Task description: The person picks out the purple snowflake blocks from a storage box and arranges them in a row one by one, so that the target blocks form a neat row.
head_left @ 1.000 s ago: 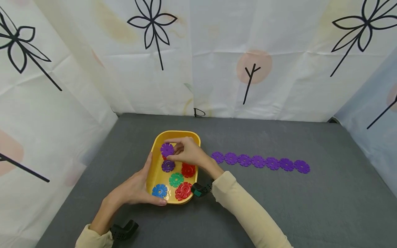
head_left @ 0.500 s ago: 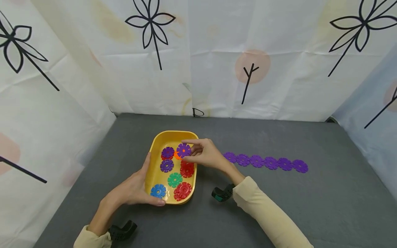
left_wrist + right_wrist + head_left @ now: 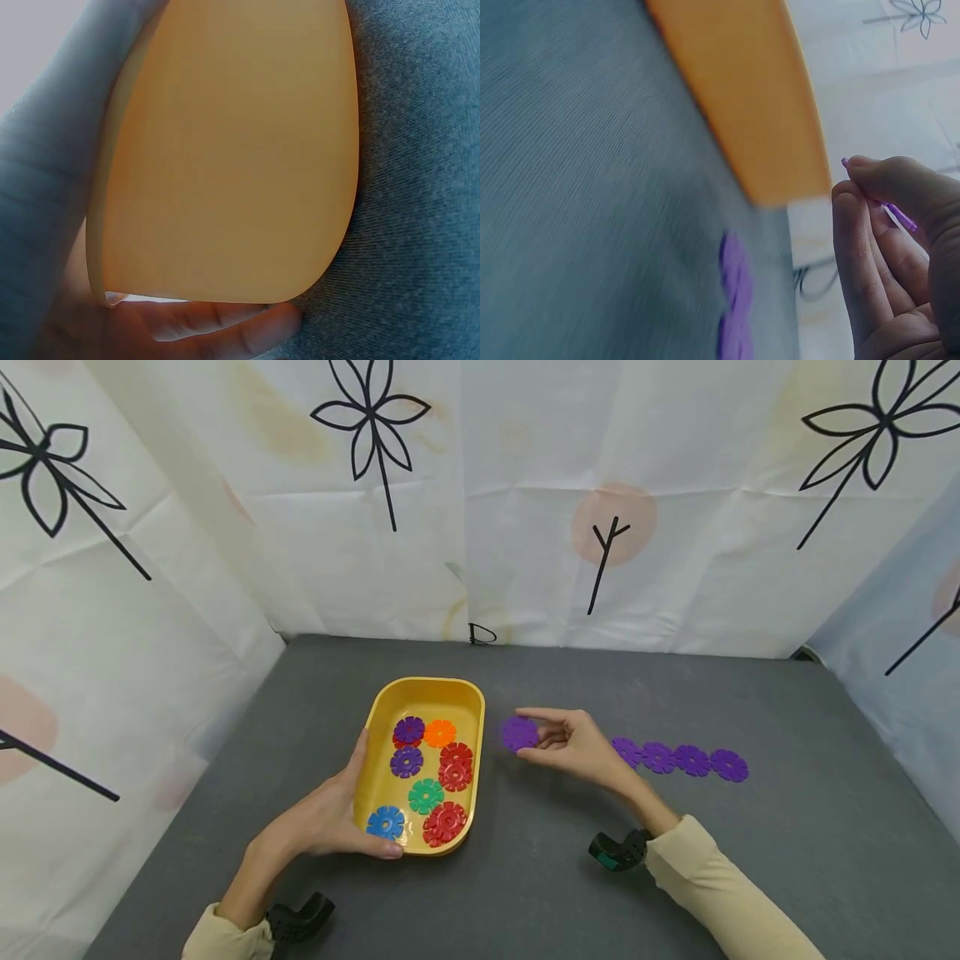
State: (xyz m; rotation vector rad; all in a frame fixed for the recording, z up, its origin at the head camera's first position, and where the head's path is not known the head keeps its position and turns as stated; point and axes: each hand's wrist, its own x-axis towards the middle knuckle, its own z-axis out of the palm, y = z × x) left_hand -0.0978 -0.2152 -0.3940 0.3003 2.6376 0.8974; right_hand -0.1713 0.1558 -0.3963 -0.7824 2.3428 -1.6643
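In the head view my right hand (image 3: 573, 743) pinches a purple flower-shaped plastic disc (image 3: 517, 734) between thumb and fingertips, above the table just right of the yellow tray (image 3: 381, 714). The right wrist view shows that disc edge-on, mostly behind the fingers. My left hand (image 3: 326, 814) holds the tray at its left side and near corner, its thumb along the near edge. Inside the tray lie several flower discs: purple ones (image 3: 407, 762), an orange one (image 3: 440, 733), red ones (image 3: 444, 824), a green one (image 3: 426, 796) and a blue one (image 3: 386, 822).
On the grey table (image 3: 525, 885), a row of purple flower discs (image 3: 692, 760) stretches to the right, its left end hidden behind my right hand. A white cloth printed with flowers (image 3: 540, 568) closes off the back and sides.
My right hand has lifted a purple disc out of the tray and carried it right, past the rim. The orange disc is now uncovered. My left hand stays on the tray.
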